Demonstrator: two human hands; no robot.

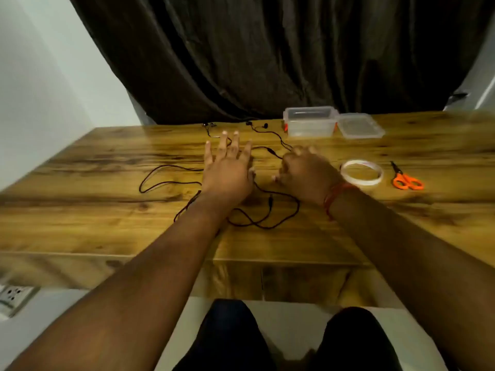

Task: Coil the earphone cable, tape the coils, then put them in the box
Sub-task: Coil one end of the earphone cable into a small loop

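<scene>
A dark earphone cable point(166, 183) sprawls uncoiled over the wooden table point(80, 210), its earbuds point(257, 125) lying near the far edge. My left hand point(227, 170) hovers flat above the cable with fingers spread and nothing in it. My right hand point(305, 172) is beside it over the cable, fingers curled downward; whether it pinches the cable I cannot tell. A clear plastic box point(309, 121) stands open at the far edge, its lid point(360, 125) lying to its right. A roll of clear tape point(362, 172) lies right of my right hand.
Orange-handled scissors point(407, 179) lie right of the tape. A dark curtain point(267, 49) hangs behind the table. A wall socket point(13, 295) is at the lower left. My knees show below the table's near edge.
</scene>
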